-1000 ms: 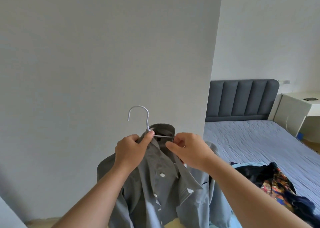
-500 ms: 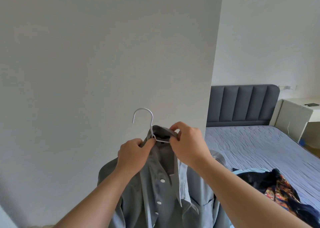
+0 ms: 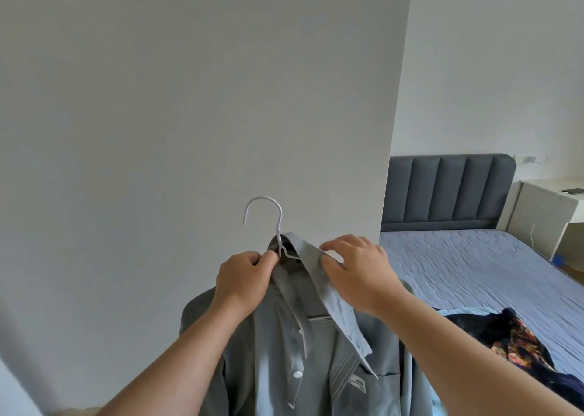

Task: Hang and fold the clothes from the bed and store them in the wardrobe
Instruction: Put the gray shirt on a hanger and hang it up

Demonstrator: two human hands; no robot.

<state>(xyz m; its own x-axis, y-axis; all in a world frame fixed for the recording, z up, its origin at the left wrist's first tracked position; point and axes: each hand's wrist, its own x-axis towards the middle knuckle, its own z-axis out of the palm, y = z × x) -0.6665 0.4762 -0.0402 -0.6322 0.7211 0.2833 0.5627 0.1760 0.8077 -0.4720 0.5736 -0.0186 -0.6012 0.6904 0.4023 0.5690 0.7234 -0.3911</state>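
Left hand (image 3: 243, 276) grips the white hanger (image 3: 279, 226) at its neck, holding the grey shirt (image 3: 284, 352) up, right hand (image 3: 357, 270) pinches the collar flat, other clothes (image 3: 512, 336) heaped on the bed (image 3: 467, 267); hanging step, next probably needs the wardrobe rail.

— Where does the camera sit?
— On my head, looking forward and down. My left hand (image 3: 243, 279) and right hand (image 3: 360, 273), holding the shirt (image 3: 278, 352), are near; wall (image 3: 189, 99) left, bed (image 3: 458, 264) far right.

Legible text: none.
A small white label (image 3: 357, 384) on the grey shirt (image 3: 278, 352), at its chest, bears print too small to read.
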